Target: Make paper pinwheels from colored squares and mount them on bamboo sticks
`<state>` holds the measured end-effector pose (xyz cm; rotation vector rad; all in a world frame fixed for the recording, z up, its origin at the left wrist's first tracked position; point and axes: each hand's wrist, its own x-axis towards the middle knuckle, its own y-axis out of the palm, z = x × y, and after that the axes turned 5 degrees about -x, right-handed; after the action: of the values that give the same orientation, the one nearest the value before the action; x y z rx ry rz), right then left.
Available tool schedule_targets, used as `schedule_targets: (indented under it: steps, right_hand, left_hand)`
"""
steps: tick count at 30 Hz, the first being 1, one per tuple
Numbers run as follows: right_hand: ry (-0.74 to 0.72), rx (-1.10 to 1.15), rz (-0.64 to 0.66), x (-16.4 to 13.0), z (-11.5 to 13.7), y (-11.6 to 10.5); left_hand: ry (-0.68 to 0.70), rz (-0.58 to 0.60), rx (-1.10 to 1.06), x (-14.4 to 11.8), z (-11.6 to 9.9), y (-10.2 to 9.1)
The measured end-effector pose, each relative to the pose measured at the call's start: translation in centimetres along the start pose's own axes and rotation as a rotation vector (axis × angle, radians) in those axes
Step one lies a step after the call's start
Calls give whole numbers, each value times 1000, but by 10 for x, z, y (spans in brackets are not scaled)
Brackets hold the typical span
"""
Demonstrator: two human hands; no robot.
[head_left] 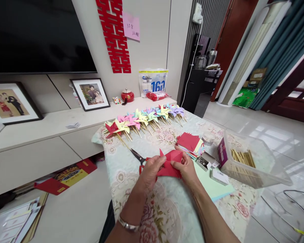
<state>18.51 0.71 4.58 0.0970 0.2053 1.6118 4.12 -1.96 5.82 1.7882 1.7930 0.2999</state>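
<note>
Both of my hands grip one piece of red paper (pixel 169 171), cut and partly folded, above the flowered tablecloth. Fingers of my left hand (pixel 152 168) pinch its left side, and my right hand (pixel 184 165) pinches the right side with the thumb on top. Scissors (pixel 139 157) with red handles lie beside my left hand, their handles partly hidden by it. Just beyond my right hand sits a stack of coloured paper squares (pixel 188 141), red on top. A small box of metal fasteners (pixel 204 162) is right of that hand.
Finished paper pinwheels (pixel 142 118) on sticks lie in a row along the table's far side. A clear plastic bin (pixel 240 175) with wooden sticks (pixel 243 158) stands at right. Green paper sheets (pixel 212 184) lie under a small white box (pixel 219 177). A white cabinet (pixel 91 118) borders the table.
</note>
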Motion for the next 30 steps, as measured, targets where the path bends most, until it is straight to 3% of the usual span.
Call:
schedule_targets:
  steps: [6, 10, 15, 23, 30]
  right_hand:
    - [-75, -29, -60, 3, -6, 0]
    - [-63, -33, -33, 3, -12, 0]
    - [-61, -42, -17, 3, -20, -1]
    - [-55, -19, 96, 2, -17, -1]
    - [-364, -225, -27, -1, -12, -4]
  left_hand:
    - [88, -110, -49, 13, 32, 9]
    - [91, -189, -78, 18, 37, 4]
    - [137, -200, -84, 13, 38, 2]
    - [105, -230, -98, 6, 23, -1]
    - [83, -284, -147, 0, -3, -16]
